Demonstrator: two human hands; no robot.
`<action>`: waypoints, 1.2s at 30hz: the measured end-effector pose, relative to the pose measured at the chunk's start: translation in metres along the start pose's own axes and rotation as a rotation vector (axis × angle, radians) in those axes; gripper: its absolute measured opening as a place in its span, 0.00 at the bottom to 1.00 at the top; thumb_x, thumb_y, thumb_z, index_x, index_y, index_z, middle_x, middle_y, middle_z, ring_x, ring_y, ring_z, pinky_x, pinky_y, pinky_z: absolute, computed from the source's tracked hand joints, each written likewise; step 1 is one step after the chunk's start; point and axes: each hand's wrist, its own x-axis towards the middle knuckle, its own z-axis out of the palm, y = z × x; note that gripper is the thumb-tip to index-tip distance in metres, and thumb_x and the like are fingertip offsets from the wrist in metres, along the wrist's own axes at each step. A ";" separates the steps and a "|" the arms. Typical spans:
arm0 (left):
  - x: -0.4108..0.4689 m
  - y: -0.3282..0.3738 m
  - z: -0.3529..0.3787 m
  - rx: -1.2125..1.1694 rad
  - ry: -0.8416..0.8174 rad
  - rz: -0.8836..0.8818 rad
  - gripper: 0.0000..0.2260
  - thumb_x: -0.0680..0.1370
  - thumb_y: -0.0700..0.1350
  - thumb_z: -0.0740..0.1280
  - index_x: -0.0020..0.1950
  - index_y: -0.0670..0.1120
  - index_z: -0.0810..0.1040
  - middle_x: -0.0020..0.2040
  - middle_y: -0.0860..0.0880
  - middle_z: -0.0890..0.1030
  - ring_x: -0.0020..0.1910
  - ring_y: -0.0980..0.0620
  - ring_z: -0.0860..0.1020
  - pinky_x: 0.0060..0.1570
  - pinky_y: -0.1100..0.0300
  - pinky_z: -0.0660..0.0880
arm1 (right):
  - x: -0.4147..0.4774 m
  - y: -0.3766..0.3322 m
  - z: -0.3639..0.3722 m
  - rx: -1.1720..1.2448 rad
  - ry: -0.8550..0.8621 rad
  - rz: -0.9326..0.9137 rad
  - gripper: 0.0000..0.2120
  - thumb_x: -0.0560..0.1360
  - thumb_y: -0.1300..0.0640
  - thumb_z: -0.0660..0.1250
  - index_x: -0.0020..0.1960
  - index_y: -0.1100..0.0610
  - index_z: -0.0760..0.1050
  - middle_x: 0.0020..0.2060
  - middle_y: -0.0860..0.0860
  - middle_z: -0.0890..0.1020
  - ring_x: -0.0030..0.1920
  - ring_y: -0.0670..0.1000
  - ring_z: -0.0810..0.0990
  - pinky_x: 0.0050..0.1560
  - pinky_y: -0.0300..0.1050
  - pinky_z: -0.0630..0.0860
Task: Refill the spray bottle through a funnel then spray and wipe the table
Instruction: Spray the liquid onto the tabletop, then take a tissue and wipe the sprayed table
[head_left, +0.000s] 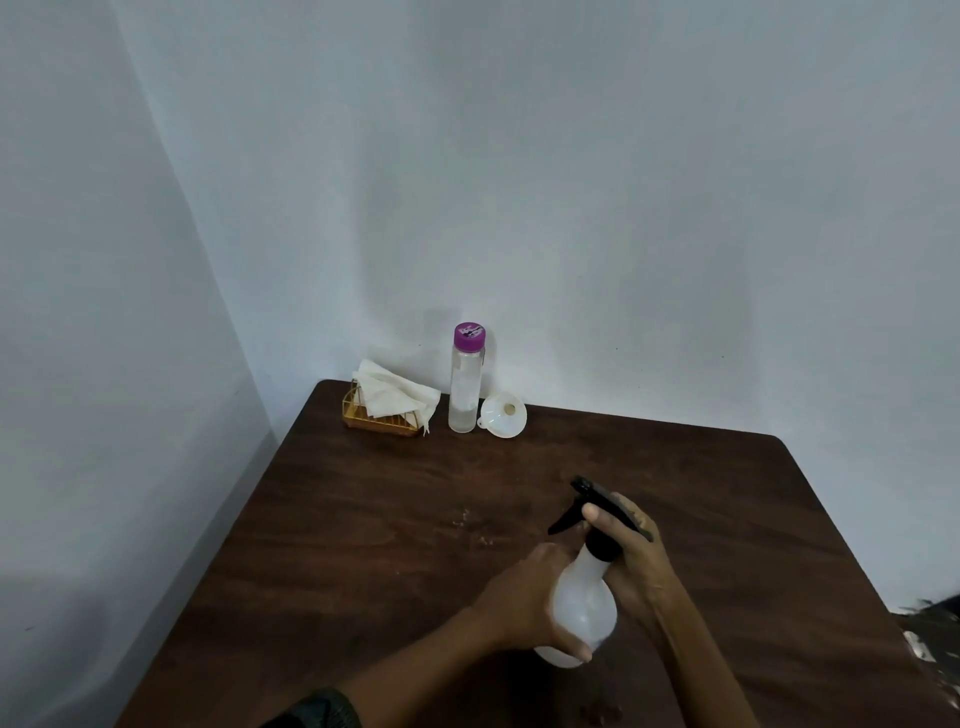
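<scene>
Nearest the camera: one dark sleeve (322, 709) at the lower edge, on the left arm.

Hands, two, close together, both clamped on the same item. The left hand (524, 597) wraps the white body of the one spray bottle (584, 597) from its left side, thumb across the lower front. The right hand (631, 551) curls round the bottle's neck and the rear of its one black trigger head (597, 501), thumb lying along the top.

The spray bottle is tilted, nozzle pointing away and to the left, over the near-centre of the one dark brown desk (363, 519). Whether its base touches the desk cannot be told. The trigger head is seated on the neck.

Mid desk: a few pale specks (462, 517), left of the nozzle.

Far desk, against the wall, three items in a row, well apart from the hands:
- one gold wire holder (382, 418), leftmost, carrying white tissues (395, 397), number not countable;
- one clear upright bottle (465, 384) with one purple cap (469, 336), closed;
- one white funnel (503, 415), lying on its side just beside the clear bottle.

Beyond: two pale walls (571, 182) meeting at a corner.
</scene>
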 end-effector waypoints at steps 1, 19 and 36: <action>0.005 0.001 -0.002 -0.009 0.010 0.003 0.38 0.61 0.56 0.78 0.67 0.59 0.64 0.65 0.56 0.71 0.63 0.59 0.69 0.60 0.55 0.72 | 0.004 -0.004 -0.003 -0.015 -0.035 0.001 0.04 0.63 0.65 0.70 0.34 0.60 0.75 0.29 0.55 0.75 0.32 0.52 0.75 0.32 0.41 0.75; 0.114 -0.027 -0.062 0.221 0.274 -0.332 0.26 0.75 0.50 0.67 0.71 0.51 0.65 0.69 0.48 0.70 0.69 0.48 0.65 0.69 0.50 0.64 | 0.152 -0.088 -0.034 -0.820 -0.028 -0.285 0.09 0.68 0.66 0.72 0.48 0.59 0.79 0.43 0.58 0.83 0.46 0.59 0.81 0.50 0.56 0.77; 0.047 -0.067 -0.101 0.173 0.317 -0.496 0.12 0.76 0.41 0.66 0.60 0.46 0.77 0.58 0.49 0.80 0.55 0.58 0.77 0.54 0.70 0.71 | 0.268 -0.085 -0.039 -0.864 -0.121 -0.226 0.11 0.67 0.71 0.71 0.47 0.60 0.78 0.41 0.56 0.79 0.45 0.57 0.77 0.53 0.59 0.75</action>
